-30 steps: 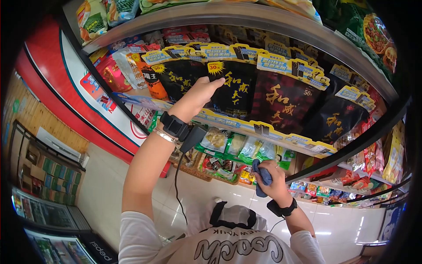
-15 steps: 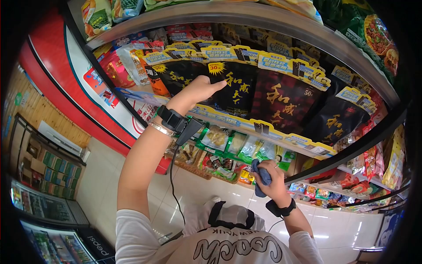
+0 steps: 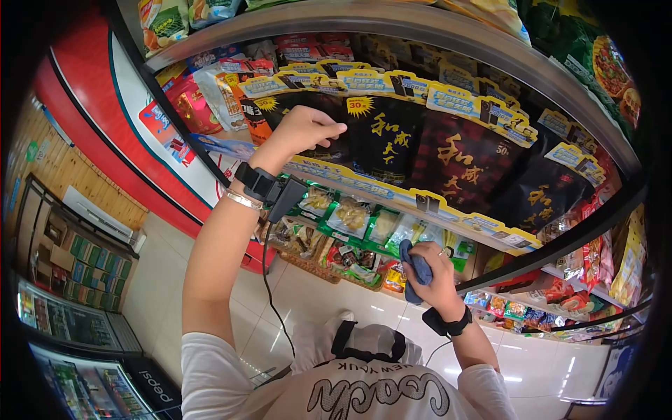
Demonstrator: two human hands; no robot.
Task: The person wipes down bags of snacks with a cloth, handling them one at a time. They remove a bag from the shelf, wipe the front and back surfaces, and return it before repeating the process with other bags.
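My left hand [image 3: 306, 131] is in front of a black snack pouch [image 3: 280, 106] with a yellow price burst, its fingers loosely bent and apart with nothing between them. To its right stands another black pouch [image 3: 386, 140] with gold lettering, then a dark red checked pouch [image 3: 462, 157] and a further black pouch [image 3: 537, 199]. Lower down, a folded blue-grey cloth [image 3: 414, 273] is gripped in my right hand [image 3: 435, 280], held out before the lower shelves. Both wrists wear black straps with small devices.
A yellow and blue printed shelf strip [image 3: 350, 183] runs below the pouches. Under it are green-edged snack packs [image 3: 350, 215] and a wicker basket [image 3: 301, 264]. The curved metal shelf edge [image 3: 336, 17] arches above. A black cable [image 3: 267, 280] hangs from my left wrist.
My left hand has drawn left, off the middle black pouch to in front of the leftmost one. My right hand keeps the cloth in nearly the same place. The view has shifted slightly.
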